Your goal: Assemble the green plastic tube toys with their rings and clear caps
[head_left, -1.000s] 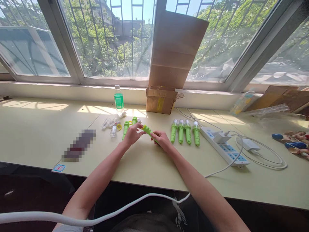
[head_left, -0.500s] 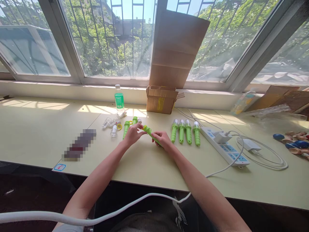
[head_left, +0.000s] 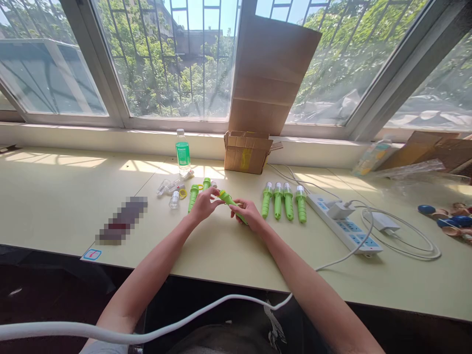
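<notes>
Both hands meet at the middle of the pale yellow table (head_left: 66, 196) over one green ribbed plastic tube (head_left: 227, 200). My right hand (head_left: 248, 213) is wrapped round its lower end. My left hand (head_left: 204, 203) pinches at its upper end with fingertips closed. Left of the hands lie two more green tubes (head_left: 192, 196), clear plastic caps (head_left: 173, 198) and yellow rings (head_left: 182, 193). To the right, several finished green tubes with clear caps (head_left: 283, 200) lie in a row.
A green-labelled bottle (head_left: 182, 153) and an open cardboard box (head_left: 246, 152) stand by the window sill. A white power strip (head_left: 346, 227) with plugs and cable lies right. A blurred dark object (head_left: 121, 221) lies left. A white cable (head_left: 155, 329) crosses my lap.
Almost nothing: both hands stay on the green tube, with only slight finger shifts at its upper end.
</notes>
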A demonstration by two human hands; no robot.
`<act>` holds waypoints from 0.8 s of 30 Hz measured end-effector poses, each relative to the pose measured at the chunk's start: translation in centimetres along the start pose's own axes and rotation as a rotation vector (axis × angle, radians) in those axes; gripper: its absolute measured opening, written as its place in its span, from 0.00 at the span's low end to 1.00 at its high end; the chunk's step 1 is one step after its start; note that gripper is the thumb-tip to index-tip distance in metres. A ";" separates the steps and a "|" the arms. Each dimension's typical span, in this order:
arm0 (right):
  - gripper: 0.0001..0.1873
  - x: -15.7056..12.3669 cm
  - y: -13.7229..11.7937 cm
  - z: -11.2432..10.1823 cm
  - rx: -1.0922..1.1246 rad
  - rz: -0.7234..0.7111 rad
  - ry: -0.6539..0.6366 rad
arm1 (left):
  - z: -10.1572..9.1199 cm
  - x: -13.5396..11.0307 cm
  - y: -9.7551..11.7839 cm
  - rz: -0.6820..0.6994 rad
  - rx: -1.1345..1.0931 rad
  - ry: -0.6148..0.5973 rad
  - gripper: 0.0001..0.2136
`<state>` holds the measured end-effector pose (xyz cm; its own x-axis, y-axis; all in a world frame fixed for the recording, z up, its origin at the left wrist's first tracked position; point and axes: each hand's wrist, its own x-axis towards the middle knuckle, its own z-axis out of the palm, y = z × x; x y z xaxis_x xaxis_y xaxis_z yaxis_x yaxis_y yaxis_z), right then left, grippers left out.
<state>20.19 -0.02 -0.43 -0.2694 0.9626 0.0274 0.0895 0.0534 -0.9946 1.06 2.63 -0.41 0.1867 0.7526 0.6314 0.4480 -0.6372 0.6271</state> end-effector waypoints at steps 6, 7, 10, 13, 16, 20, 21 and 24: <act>0.20 -0.2 -0.4 -0.1 0.038 0.010 -0.047 | -0.4 0.1 0.5 0.020 -0.012 -0.042 0.16; 0.19 -0.3 -0.5 -0.1 0.042 0.010 -0.055 | -0.3 0.1 0.5 0.025 -0.015 -0.057 0.18; 0.20 -0.5 -1.0 -0.2 0.034 0.014 -0.083 | -0.1 0.0 0.1 0.023 0.015 -0.052 0.17; 0.22 -0.7 -1.2 -0.3 -0.012 0.024 -0.104 | 0.2 -0.1 -0.4 0.039 0.058 -0.004 0.14; 0.23 -0.5 -1.0 -0.2 -0.119 -0.026 -0.063 | 0.2 -0.2 -0.6 0.089 0.097 0.032 0.13; 0.23 -0.1 -0.1 0.3 -0.302 -0.174 0.074 | 0.0 -0.1 -0.6 0.153 0.142 0.096 0.13; 0.23 0.0 0.1 0.4 -0.336 -0.202 0.107 | 0.0 -0.1 -0.6 0.157 0.145 0.109 0.13; 0.20 0.1 0.6 0.5 -0.405 -0.259 0.154 | 0.1 -0.2 -0.4 0.147 0.131 0.105 0.13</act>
<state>19.73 0.02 -1.03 -0.1904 0.9306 0.3125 0.4113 0.3647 -0.8354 0.95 2.77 -0.81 0.1698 0.6276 0.7598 0.5340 -0.7066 0.4643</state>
